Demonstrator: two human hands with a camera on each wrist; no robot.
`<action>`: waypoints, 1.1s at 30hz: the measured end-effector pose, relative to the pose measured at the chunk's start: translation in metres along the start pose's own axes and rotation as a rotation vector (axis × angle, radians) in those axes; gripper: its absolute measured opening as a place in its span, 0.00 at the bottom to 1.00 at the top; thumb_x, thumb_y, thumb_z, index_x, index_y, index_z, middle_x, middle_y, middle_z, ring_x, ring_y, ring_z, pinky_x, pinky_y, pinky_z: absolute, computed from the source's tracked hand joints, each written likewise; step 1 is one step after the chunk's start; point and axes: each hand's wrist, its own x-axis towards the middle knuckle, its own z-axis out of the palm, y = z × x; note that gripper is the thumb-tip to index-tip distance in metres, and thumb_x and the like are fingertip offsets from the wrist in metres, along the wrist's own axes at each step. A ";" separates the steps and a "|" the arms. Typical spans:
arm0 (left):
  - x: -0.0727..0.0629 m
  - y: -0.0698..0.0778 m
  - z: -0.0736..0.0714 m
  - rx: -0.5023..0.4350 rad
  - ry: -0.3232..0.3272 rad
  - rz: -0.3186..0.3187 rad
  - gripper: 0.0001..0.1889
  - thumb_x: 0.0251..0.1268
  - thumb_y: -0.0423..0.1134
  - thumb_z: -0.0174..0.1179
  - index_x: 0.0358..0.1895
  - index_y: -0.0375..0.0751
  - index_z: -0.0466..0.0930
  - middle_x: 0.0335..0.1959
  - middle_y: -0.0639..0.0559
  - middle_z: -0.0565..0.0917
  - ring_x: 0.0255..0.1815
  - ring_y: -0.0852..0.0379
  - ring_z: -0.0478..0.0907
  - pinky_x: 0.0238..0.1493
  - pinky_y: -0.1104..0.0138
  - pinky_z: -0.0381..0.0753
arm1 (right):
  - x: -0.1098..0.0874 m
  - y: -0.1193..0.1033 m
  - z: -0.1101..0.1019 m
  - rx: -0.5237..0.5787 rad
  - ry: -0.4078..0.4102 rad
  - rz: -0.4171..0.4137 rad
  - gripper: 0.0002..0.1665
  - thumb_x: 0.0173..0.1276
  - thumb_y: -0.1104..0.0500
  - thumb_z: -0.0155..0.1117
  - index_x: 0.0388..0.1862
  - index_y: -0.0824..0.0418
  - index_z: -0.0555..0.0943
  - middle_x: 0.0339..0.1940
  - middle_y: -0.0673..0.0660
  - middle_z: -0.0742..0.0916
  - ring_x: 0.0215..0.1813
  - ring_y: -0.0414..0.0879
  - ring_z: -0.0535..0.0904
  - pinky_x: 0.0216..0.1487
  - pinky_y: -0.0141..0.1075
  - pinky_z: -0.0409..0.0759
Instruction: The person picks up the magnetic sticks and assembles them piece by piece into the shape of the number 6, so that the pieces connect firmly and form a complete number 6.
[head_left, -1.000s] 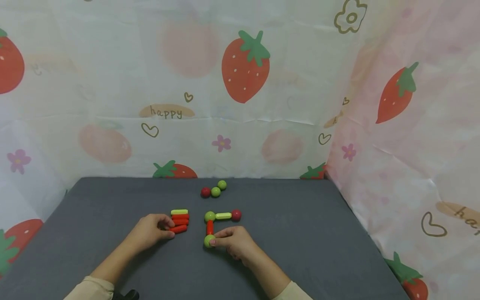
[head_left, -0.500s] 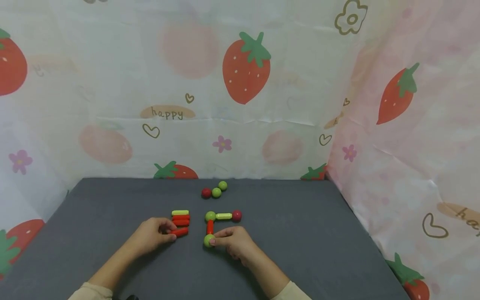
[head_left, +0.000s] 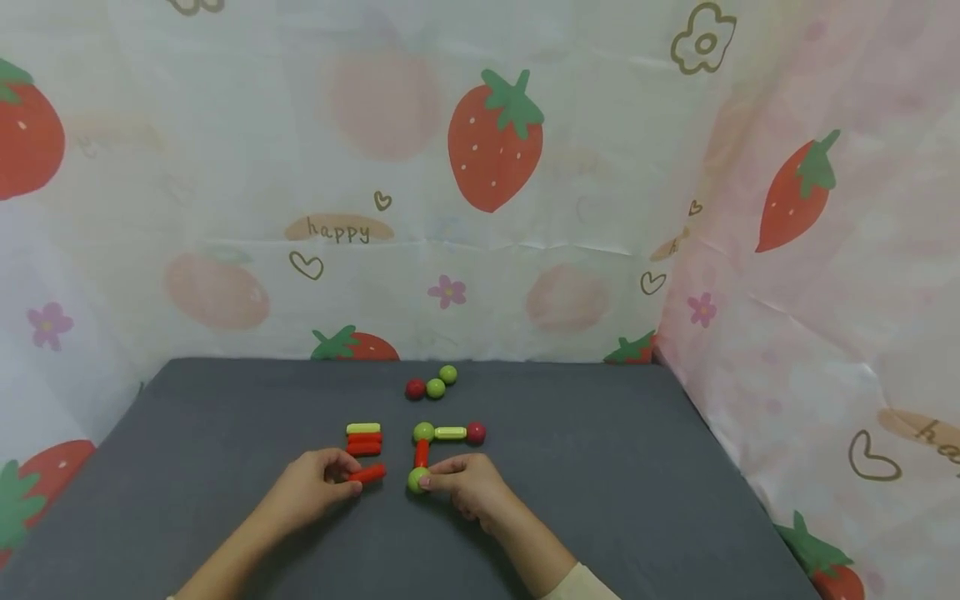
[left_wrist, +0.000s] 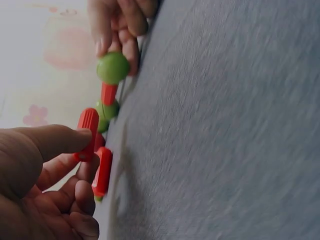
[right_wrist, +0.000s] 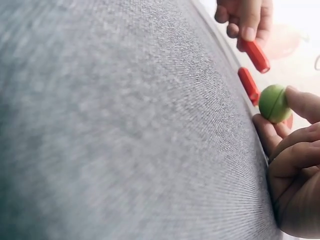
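My left hand [head_left: 318,482] pinches a red rod [head_left: 367,474] between thumb and fingers; in the left wrist view the rod [left_wrist: 87,131] tilts upward, raised off the table. With thumb and fingers, my right hand [head_left: 472,487] grips a green ball [head_left: 417,481]. That ball joins a short red rod [head_left: 422,453], which meets a second green ball [head_left: 423,432] at the corner. From there a yellow-green rod [head_left: 451,433] runs right to a dark red ball [head_left: 476,432]. The held rod's free end points toward the gripped ball, with a gap between them.
Beyond my left hand lie loose red rods [head_left: 364,448] beside a yellow-green rod [head_left: 363,428]. Farther back sit a dark red ball [head_left: 416,389] and two green balls [head_left: 436,388]. A patterned cloth [head_left: 480,275] hangs behind the dark grey table [head_left: 600,467].
My left hand has drawn the nearest red rod away from the row, toward me and to the right. My right hand stays on the green ball.
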 end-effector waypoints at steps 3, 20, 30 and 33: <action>-0.007 0.003 0.004 -0.040 0.012 -0.040 0.11 0.53 0.41 0.72 0.39 0.48 0.83 0.29 0.56 0.81 0.28 0.57 0.71 0.28 0.67 0.68 | 0.002 -0.001 0.000 0.008 -0.001 0.007 0.14 0.51 0.54 0.79 0.35 0.59 0.88 0.08 0.44 0.68 0.10 0.37 0.53 0.11 0.31 0.51; -0.036 0.021 0.035 -0.168 0.071 -0.162 0.13 0.52 0.45 0.74 0.38 0.45 0.84 0.30 0.55 0.85 0.29 0.59 0.77 0.29 0.66 0.74 | 0.010 -0.008 0.000 -0.041 -0.002 0.032 0.16 0.53 0.50 0.78 0.38 0.56 0.88 0.09 0.43 0.69 0.11 0.37 0.53 0.12 0.32 0.52; -0.040 0.037 0.049 -0.244 0.117 -0.154 0.12 0.52 0.43 0.73 0.36 0.42 0.84 0.26 0.55 0.85 0.27 0.59 0.77 0.28 0.66 0.73 | 0.011 -0.005 0.000 -0.029 -0.009 0.022 0.16 0.53 0.49 0.78 0.38 0.56 0.89 0.13 0.45 0.74 0.10 0.37 0.53 0.12 0.32 0.53; -0.039 0.039 0.052 -0.241 0.135 -0.158 0.11 0.52 0.42 0.73 0.36 0.42 0.84 0.26 0.54 0.85 0.27 0.59 0.77 0.28 0.66 0.73 | 0.011 -0.005 0.000 -0.025 -0.009 0.024 0.16 0.53 0.49 0.78 0.38 0.56 0.89 0.14 0.45 0.75 0.10 0.37 0.53 0.12 0.32 0.53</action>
